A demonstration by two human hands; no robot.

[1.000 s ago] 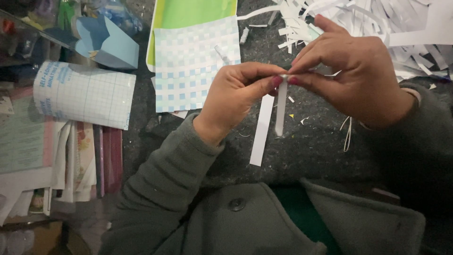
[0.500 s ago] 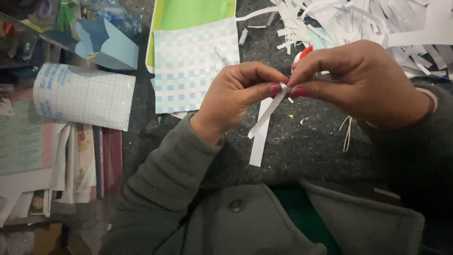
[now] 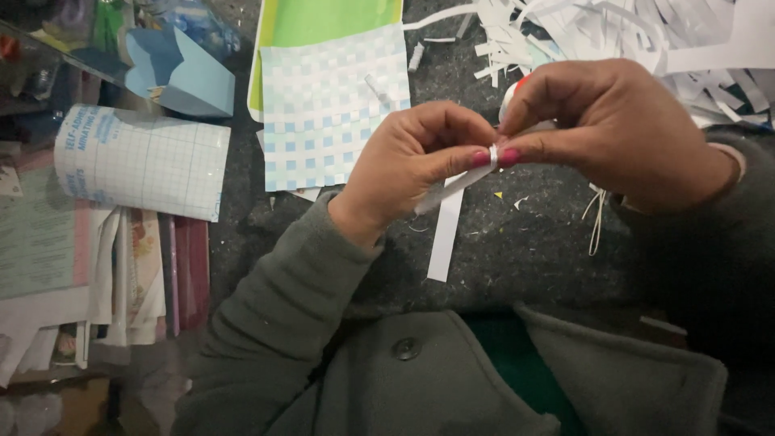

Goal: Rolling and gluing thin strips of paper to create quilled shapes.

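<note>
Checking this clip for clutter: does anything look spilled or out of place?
Yes: a heap of white paper strips lies loose and tangled at top right of the dark mat, with stray bits scattered nearby. The woven paper mat lies flat and neat.

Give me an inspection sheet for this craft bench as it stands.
Surface: dark felt mat, flecked with paper bits.
Job's things: thin white paper strip pinched at its top; woven blue-and-white paper mat on green sheet.
Clutter: shredded white strips, gridded roll, blue folded paper box, stacked papers.
Grips: left hand and right hand both pinch the strip.
Cables: nothing seen.
Surroundings: grey coat.
</note>
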